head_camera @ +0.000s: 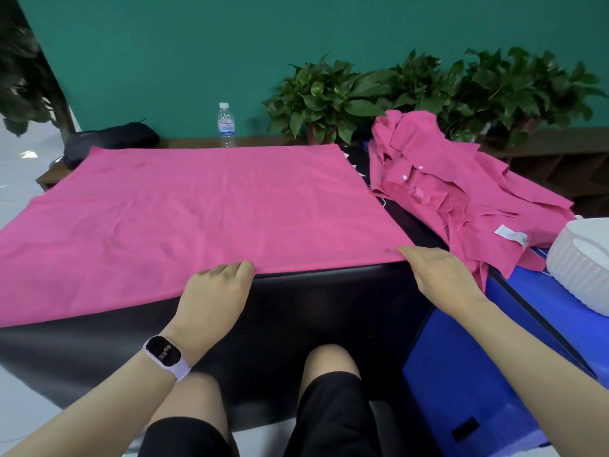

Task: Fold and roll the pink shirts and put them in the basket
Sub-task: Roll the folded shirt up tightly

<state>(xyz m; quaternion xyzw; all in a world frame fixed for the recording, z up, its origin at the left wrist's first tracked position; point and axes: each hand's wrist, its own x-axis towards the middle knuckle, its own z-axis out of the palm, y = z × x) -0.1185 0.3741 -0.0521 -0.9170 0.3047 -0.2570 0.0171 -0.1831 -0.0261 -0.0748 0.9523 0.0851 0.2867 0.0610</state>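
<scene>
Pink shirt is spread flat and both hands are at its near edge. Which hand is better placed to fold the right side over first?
Probably the right hand: its fingertips already lie on the near right corner of the flat pink shirt. The left hand grips the near hem around its middle, well placed to anchor the cloth.

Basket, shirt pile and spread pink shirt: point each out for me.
white basket [570,258], head view, ribbed side wall
pile of pink shirts [461,192], head view, rumpled middle
spread pink shirt [197,209], head view, flat middle
</scene>
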